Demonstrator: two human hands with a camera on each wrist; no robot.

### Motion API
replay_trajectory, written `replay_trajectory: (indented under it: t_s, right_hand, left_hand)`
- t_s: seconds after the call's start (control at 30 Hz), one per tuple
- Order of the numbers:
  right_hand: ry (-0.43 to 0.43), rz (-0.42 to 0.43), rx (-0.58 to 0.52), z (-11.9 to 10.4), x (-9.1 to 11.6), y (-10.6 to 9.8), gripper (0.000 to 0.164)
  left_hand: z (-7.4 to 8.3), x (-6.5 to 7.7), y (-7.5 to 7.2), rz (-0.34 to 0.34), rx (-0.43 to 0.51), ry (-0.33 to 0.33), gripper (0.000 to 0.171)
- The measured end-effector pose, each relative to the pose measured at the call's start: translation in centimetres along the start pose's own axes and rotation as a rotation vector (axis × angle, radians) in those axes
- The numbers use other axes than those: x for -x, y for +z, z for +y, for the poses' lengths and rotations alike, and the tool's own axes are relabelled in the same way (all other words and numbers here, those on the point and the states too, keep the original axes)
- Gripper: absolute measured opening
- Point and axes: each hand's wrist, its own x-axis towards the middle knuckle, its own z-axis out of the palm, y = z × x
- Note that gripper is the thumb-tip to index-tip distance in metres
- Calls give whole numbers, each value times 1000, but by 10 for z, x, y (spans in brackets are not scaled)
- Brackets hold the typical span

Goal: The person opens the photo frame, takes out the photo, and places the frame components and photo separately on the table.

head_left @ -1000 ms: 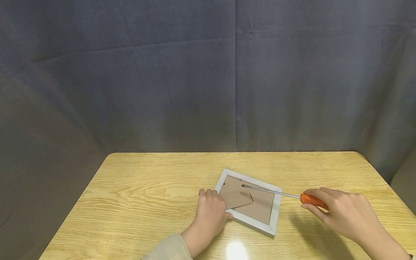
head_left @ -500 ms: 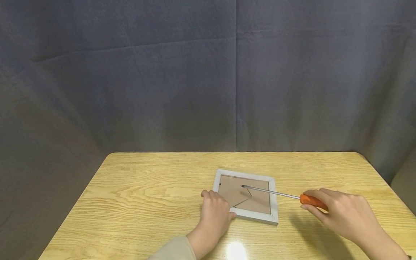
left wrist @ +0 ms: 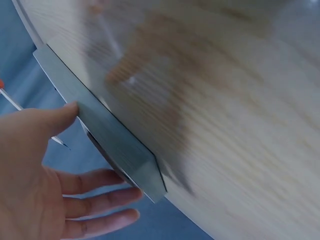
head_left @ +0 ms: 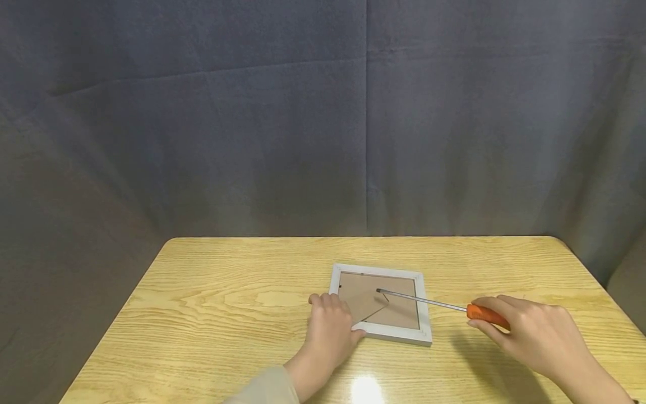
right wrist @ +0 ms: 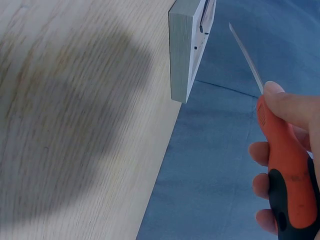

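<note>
A white picture frame (head_left: 425,311) lies back side up on the table, showing its brown backing board (head_left: 353,287) with a stand flap. My left hand (head_left: 329,331) grips its near left corner. In the left wrist view the thumb (left wrist: 64,117) presses one side edge of the frame (left wrist: 107,127), with the fingers at its end. In my right hand (head_left: 537,331) is a flat-blade screwdriver (head_left: 429,301). Its orange and black handle (right wrist: 295,175) sits in curled fingers, and the shaft points left, its tip above the backing board.
The wooden table (head_left: 227,303) has rounded far corners. A dark grey-blue curtain (head_left: 252,140) hangs behind it and along the left side. Light reflects off the tabletop near the front.
The picture frame has turned counterclockwise on the table under my left hand, its right end swinging away from me. My right hand and the screwdriver have stayed nearly still.
</note>
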Motion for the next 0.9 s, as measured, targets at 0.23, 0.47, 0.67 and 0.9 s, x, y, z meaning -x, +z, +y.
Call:
replay_trajectory:
  t_s: [0.23,0.47,0.67,0.9]
  right_hand:
    - [16,-17,-1,0,0,1,27]
    - [29,-37,-17,-2,-2,6,26]
    - [23,-47,-29,-4,-6,10,27]
    - [-13,-54,-35,-5,-9,21,27]
  left_hand:
    - [-11,0,9,22,102,-8,72]
    - [-20,-1,18,95,125,2,68]
    - [-30,-3,25,116,161,38,69]
    - [-38,-7,38,58,306,73,72]
